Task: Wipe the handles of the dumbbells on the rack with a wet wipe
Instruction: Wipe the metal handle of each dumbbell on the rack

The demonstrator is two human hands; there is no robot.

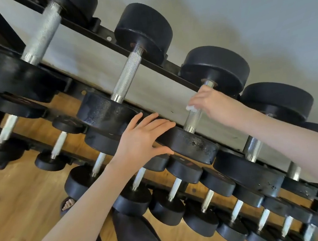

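Right hand [213,103]: fingers curled round the knurled metal handle [193,117] of a dumbbell on the top tier, clamped on it through a white wet wipe [191,108].
Wet wipe: bunched under the right fingers, a small white edge showing just below the knuckles, against the upper part of the handle.
Handle: bare metal shows below the fingers down to the near weight head [191,146], and a short shiny stub shows above them at the far head [215,66].
Left hand [142,139]: fingers straight and slightly apart, lying flat on the rim of the near weight head, thumb under its edge.
Rack [91,27]: black rails, a row of black dumbbells on the upper tier and smaller ones below the left fingers.
Neighbouring handle [127,76]: left of the right fingers, untouched.
Floor [16,202]: wood, well below both hands.
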